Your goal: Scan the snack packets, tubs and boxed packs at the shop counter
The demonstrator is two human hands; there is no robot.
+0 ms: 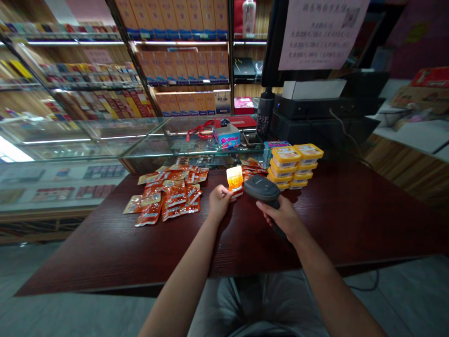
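Note:
My left hand [219, 202] pinches an orange snack packet [235, 179] by its lower left edge, holding it over the dark wooden table [242, 252]. Bright light falls on the packet's upper part. In my right hand [282, 214] is a black barcode scanner [261, 188], its head turned left toward the packet. The fingers wrap round the scanner's handle. A loose pile of similar orange packets [171, 189] lies left of my left hand. More orange packets [253, 167] lie behind the scanner, partly hidden by it.
Stacked yellow-lidded tubs [293, 166] stand right of the scanner. A glass display counter [150, 145] runs behind the table, with a small blue-pink box [228, 136] on it. A monitor [271, 47] bearing a paper notice [322, 35] rises at the back right. Shelves of cartons [182, 65] line the wall.

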